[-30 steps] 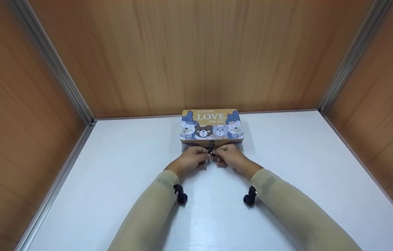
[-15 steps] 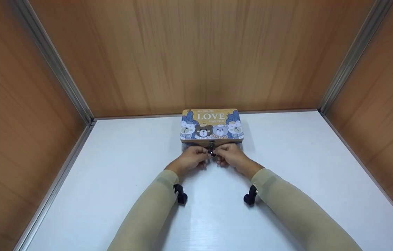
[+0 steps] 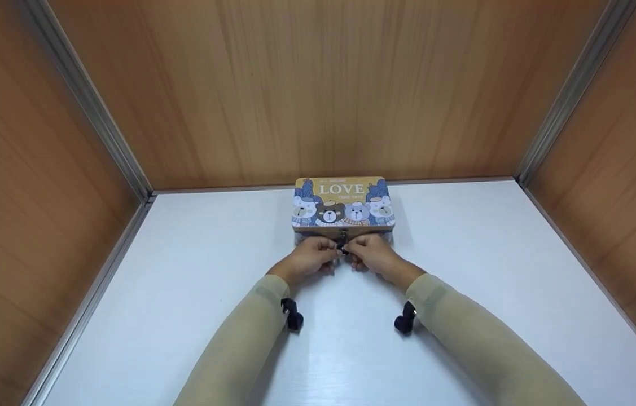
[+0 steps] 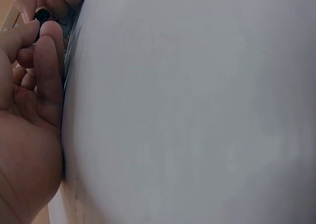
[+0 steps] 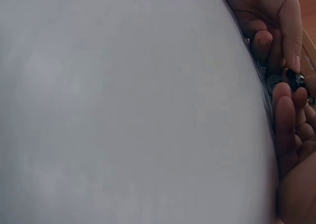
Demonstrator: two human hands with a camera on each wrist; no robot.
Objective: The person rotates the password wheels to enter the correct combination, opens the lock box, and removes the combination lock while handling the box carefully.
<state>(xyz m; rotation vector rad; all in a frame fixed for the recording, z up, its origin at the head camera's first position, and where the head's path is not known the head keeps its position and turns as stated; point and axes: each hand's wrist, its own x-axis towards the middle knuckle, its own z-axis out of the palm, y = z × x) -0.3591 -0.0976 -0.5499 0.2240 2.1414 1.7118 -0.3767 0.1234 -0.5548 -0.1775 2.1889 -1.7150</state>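
A rectangular tin box with bears and the word LOVE on its lid stands closed against the back wall in the head view. At the middle of its front, below the clasp, is a small black padlock with a shiny part. My left hand pinches it from the left between thumb and finger. From the other side my right hand pinches it too. Both wrist views show the black padlock between the fingertips of the two hands, partly covered by them. The lower fingers are curled near the white tabletop.
A wood-grain panel rises behind the box, and similar panels stand at left and right. Metal strips run along the corners. A small black device sits at each sleeve cuff.
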